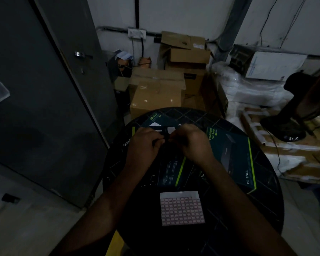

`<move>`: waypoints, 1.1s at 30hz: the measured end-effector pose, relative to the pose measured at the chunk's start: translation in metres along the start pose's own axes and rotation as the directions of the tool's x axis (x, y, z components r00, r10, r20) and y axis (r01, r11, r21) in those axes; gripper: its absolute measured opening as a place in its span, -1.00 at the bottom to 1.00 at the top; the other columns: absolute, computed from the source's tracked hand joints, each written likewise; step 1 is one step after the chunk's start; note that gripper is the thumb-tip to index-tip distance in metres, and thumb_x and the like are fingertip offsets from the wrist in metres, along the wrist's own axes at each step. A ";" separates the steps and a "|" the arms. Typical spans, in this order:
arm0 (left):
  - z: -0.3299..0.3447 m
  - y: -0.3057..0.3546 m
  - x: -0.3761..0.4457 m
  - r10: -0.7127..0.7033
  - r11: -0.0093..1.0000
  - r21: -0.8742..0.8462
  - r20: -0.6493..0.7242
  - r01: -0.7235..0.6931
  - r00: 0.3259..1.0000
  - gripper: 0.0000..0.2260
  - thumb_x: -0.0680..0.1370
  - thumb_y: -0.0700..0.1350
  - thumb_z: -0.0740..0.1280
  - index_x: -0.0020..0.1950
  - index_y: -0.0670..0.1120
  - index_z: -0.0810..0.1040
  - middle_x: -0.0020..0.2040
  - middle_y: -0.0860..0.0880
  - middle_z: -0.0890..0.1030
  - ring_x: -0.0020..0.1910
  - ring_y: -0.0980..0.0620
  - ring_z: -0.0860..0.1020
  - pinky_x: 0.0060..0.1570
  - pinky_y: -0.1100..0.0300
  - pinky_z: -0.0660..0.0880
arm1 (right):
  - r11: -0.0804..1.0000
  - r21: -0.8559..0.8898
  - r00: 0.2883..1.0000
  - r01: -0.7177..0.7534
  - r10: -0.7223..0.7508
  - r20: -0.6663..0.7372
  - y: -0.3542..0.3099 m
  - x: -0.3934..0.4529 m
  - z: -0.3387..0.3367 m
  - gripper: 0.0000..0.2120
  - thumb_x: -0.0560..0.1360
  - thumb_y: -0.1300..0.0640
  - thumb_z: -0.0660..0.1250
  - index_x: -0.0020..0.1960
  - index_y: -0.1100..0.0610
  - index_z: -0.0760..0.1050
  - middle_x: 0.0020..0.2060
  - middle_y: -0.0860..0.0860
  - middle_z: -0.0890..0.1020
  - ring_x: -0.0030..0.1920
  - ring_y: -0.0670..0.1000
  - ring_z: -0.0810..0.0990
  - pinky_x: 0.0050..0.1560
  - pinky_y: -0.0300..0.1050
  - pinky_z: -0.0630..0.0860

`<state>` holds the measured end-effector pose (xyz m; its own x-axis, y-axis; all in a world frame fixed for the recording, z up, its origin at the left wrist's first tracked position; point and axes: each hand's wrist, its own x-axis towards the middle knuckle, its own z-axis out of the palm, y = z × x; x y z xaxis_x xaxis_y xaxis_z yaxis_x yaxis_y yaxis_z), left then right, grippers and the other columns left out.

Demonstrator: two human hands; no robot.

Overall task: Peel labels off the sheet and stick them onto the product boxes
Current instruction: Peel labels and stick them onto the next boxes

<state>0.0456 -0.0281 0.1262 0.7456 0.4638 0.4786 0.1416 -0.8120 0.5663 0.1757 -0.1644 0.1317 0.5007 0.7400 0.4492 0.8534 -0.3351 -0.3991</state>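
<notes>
A label sheet with a grid of small pink-edged labels lies flat at the near side of the round black table. Three dark teal product boxes lie beyond it: a Wi-Fi box at the far left, a PoE switch box on the right, and a third box in the middle. My left hand and my right hand hover over the Wi-Fi box, fingers curled, with their fingertips pinched together at one spot. It is too dark to see whether a label sits between them.
A grey metal cabinet stands close on the left. Behind the table are stacked cardboard cartons. To the right are plastic-wrapped bundles, a black fan stand and loose cables on the floor.
</notes>
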 end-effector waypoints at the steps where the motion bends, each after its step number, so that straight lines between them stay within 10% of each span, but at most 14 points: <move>1: 0.000 0.000 0.000 0.002 1.000 0.005 -0.002 -0.002 1.000 -0.91 0.40 -0.18 0.51 -0.11 -0.06 0.70 -0.14 0.03 0.65 -0.07 0.02 0.54 -0.04 0.26 0.41 | 1.000 -0.003 0.999 0.028 -0.028 -0.024 0.002 -0.002 0.002 -0.89 0.45 0.01 0.45 -0.04 -0.04 0.66 -0.11 -0.04 0.64 -0.07 0.07 0.56 -0.13 0.01 0.51; 12: 0.000 0.000 -0.005 0.058 0.996 0.062 0.014 -0.059 0.998 -0.94 0.43 -0.18 0.49 -0.14 -0.05 0.67 -0.15 0.02 0.63 -0.10 0.01 0.51 -0.07 0.36 0.24 | 0.999 -0.028 0.996 -0.031 0.028 -0.088 0.003 -0.016 0.009 -0.81 0.48 -0.15 0.40 0.05 -0.15 0.67 0.15 -0.18 0.67 0.27 -0.09 0.55 0.48 0.29 0.16; 28: -0.002 0.003 -0.013 0.072 0.994 0.075 0.022 -0.074 0.997 -0.96 0.44 -0.15 0.49 -0.15 -0.06 0.66 -0.16 0.02 0.61 -0.10 0.00 0.51 -0.09 0.20 0.38 | 0.995 0.032 0.987 -0.094 0.097 -0.130 0.002 -0.022 0.012 -0.72 0.36 -0.27 0.38 -0.03 -0.17 0.69 0.04 -0.24 0.70 0.17 -0.17 0.56 0.45 0.23 0.21; 33: -0.005 -0.005 -0.014 0.092 0.994 0.054 0.055 -0.095 0.994 -0.93 0.45 -0.12 0.49 -0.08 -0.04 0.67 -0.11 0.04 0.63 -0.07 0.02 0.53 -0.06 0.24 0.37 | 0.978 0.193 0.988 -0.076 0.100 -0.119 0.016 -0.027 0.004 -0.84 0.35 -0.04 0.54 -0.07 -0.08 0.72 0.02 -0.18 0.72 0.17 -0.26 0.57 0.45 0.25 0.23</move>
<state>0.0314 -0.0286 0.1204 0.7898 0.3673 0.4912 0.1054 -0.8702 0.4813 0.1759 -0.1873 0.1101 0.5973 0.6279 0.4991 0.7691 -0.2717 -0.5786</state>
